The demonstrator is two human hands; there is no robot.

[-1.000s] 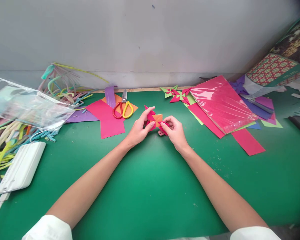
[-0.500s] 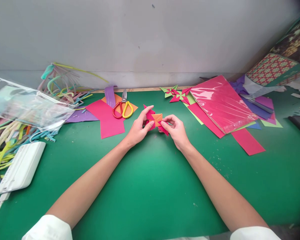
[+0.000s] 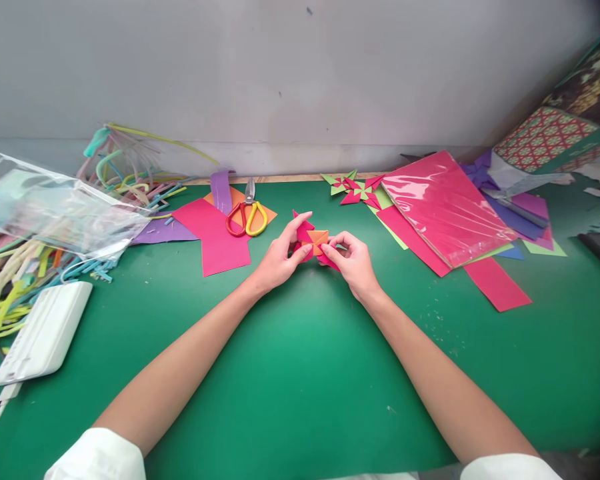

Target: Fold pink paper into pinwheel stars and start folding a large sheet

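The left forearm (image 3: pixel 185 363) and right forearm (image 3: pixel 445 377) extend forward and converge. The left hand (image 3: pixel 279 260) grips, index finger extended, thumb set apart. The right hand (image 3: pixel 353 263) pinches, thumb extended, fingers curled.

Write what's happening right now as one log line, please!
left hand: holding folded paper | right hand: pinching it too | folded paper: red-pink and orange | scissors: over orange sheet

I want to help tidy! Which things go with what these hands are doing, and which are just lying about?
Belong to the job:
folded pink-and-orange paper, held by left hand and right hand
scissors, probably
flat pink paper, probably

Just lying about, it seems:
clear plastic bag
coloured strips
white device
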